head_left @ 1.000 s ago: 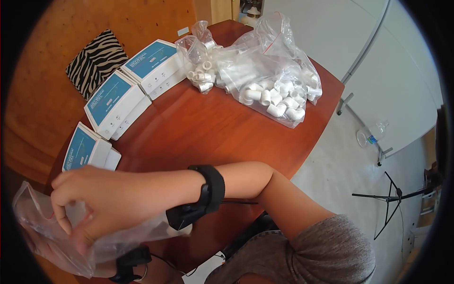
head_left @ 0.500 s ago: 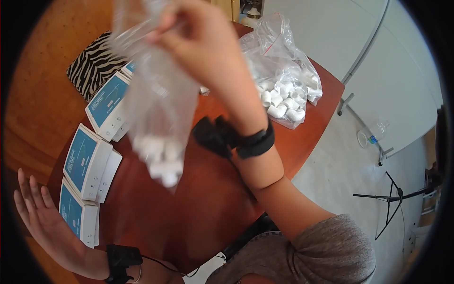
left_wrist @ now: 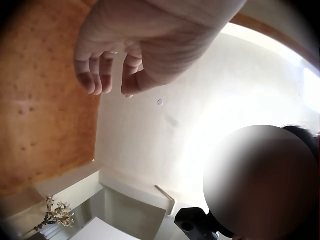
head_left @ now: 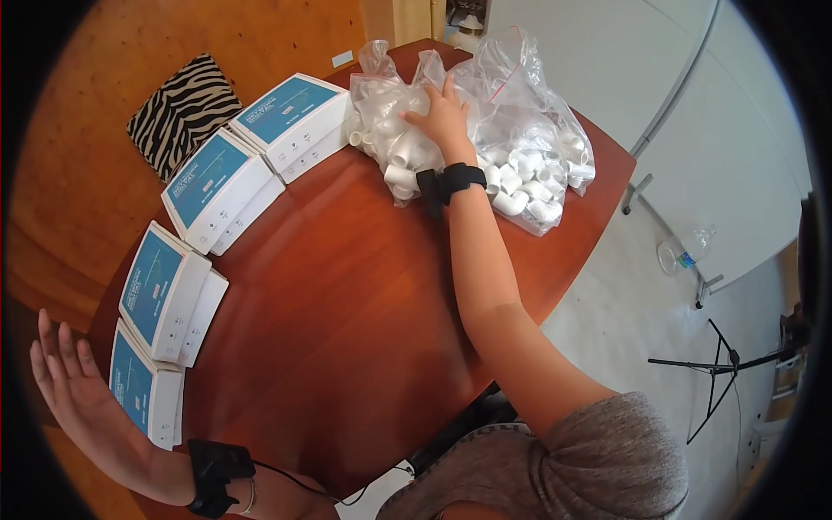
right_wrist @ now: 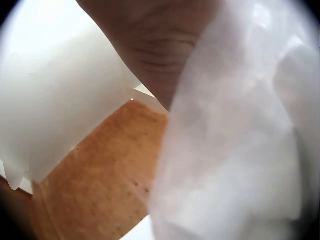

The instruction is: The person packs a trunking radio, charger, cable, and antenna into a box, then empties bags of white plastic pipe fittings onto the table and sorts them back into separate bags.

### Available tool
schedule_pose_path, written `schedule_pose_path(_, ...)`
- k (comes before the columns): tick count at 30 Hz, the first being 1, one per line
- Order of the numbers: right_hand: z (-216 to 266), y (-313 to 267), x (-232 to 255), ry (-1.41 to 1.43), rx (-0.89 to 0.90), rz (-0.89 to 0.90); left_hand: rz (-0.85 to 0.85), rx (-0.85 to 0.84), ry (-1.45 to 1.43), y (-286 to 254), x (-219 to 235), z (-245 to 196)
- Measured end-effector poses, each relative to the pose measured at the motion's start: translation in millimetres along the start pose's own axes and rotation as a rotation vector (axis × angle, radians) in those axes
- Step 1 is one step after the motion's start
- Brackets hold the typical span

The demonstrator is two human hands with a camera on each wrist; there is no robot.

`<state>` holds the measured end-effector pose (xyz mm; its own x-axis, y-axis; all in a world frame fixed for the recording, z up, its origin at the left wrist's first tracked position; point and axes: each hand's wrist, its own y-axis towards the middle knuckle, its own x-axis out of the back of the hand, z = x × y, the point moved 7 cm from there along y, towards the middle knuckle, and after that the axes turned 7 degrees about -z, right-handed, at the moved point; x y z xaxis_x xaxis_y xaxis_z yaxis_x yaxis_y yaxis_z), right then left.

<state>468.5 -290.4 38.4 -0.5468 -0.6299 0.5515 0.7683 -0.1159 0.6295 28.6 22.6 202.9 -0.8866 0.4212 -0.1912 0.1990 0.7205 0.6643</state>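
Observation:
At the back of the table, my right hand (head_left: 445,126) spreads its fingers over a clear plastic bag (head_left: 381,108) of white pipe fittings (head_left: 400,178). Beside it, to the right, another clear bag holds white elbow fittings (head_left: 524,184). In the right wrist view, blurred plastic (right_wrist: 235,145) fills the right side and part of the hand (right_wrist: 155,45) shows above. My left hand (head_left: 95,407) is raised at the left, palm showing, its fingers spread and holding nothing. The left wrist view shows that hand (left_wrist: 135,45) with loosely bent fingers.
White and blue boxes (head_left: 204,195) stand in a curved row along the left edge of the wooden table (head_left: 329,286). A zebra-patterned cushion (head_left: 185,113) lies beyond them. On the floor to the right are a plastic bottle (head_left: 689,247) and a black stand (head_left: 719,368).
My right hand carried a bag of fittings from the lower left to the back of the table and let it go beside the other bags. My left hand let go of the plastic and rose, opening.

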Motion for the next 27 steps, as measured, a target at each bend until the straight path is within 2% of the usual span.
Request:
schedule_pose_path(2, -10.0, 2.3, -9.5, -0.002, -0.030, 0.020, 0.021, 0.000, 0.023, 0.2, -2.0, 0.7)
schedule_pose_path(5, 10.3, 8.9, 10.4, 0.054, -0.070, 0.025, 0.009, 0.014, 0.007, 2.6, 2.2, 5.1)
schedule_pose_path(7, 35.5, 8.2, 36.2, 0.034, -0.065, -0.093, 0.018, 0.025, -0.037, 5.9, 6.7, 8.4)
schedule_pose_path(8, 46.9, 7.2, 38.0, 0.036, -0.064, -0.093, 0.018, 0.024, -0.036, 6.0, 6.7, 8.6)
schedule_pose_path(10, 73.0, 2.0, 55.6, -0.174, 0.028, -0.351, 0.011, 0.020, -0.009, 5.9, 7.7, 8.7)
schedule_pose_path(14, 99.3, -8.2, 52.5, -0.146, 0.058, -0.271, 0.009, 0.019, 0.040, 13.0, 19.9, 15.8)
schedule_pose_path(16, 100.0, -5.4, 49.7, 0.025, 0.079, -0.348, 0.060, 0.060, -0.028, 17.8, 26.8, 20.6)
schedule_pose_path(18, 95.7, 1.4, 31.1, 0.242, 0.235, -0.137, 0.066, 0.040, 0.015, 21.4, 37.1, 22.4)
schedule_pose_path(20, 83.6, -5.0, -3.3, -0.006, 0.225, 0.426, -0.027, 0.027, 0.157, 16.2, 40.7, 16.9)
schedule_pose_path(22, 55.9, -28.7, -17.7, -0.182, -0.184, 0.958, -0.034, 0.069, 0.290, 20.5, 56.1, 24.9)
schedule_pose_path(24, 23.3, -32.3, -37.9, -0.245, -0.314, 1.075, -0.011, 0.143, 0.373, 21.9, 69.0, 37.2)
schedule_pose_path(26, 24.7, -22.5, -25.5, -0.245, -0.295, 0.950, 0.017, 0.231, 0.488, 29.3, 90.4, 65.4)
schedule_pose_path(27, 15.2, -15.2, -39.2, -0.158, -0.198, 0.925, 0.054, 0.260, 0.608, 32.6, 98.9, 77.1)
